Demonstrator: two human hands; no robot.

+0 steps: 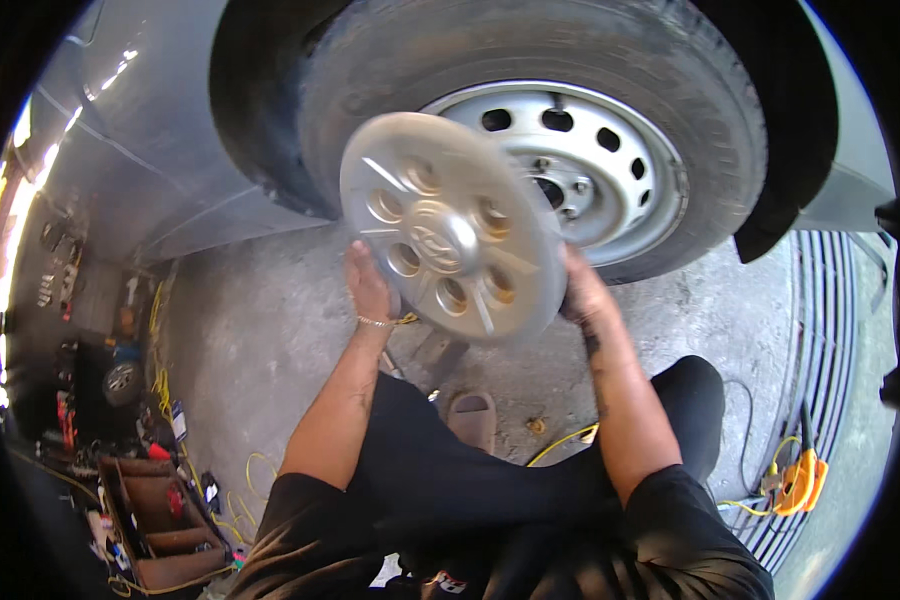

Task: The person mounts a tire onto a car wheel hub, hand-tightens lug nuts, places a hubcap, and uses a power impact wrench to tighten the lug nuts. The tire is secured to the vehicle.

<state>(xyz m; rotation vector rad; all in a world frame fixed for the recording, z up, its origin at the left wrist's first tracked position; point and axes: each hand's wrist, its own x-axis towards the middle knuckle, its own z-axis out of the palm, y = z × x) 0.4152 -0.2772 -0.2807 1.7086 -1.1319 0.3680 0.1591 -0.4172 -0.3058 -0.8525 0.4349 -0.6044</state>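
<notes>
Both my hands hold a round silver-grey hubcap (480, 255) up in front of me, its outer face with several round openings toward me. My left hand (372, 284) grips its lower left edge, the fingers partly hidden behind it. On the right edge, my right hand (585, 290) is closed round the rim, fingers hidden too. The hubcap is tilted and a little blurred. Behind it is a car wheel with a silver steel rim (660, 190) and black tire (725, 110); the hubcap covers the rim's left part. Lug nuts show around the hub (560, 190).
Grey car body panels (170, 130) flank the wheel. A brown compartment toolbox (175, 570) stands at lower left among tools. A yellow cord (160, 350) runs along the concrete floor. An orange cord reel (802, 482) lies at right by a floor grate (820, 330).
</notes>
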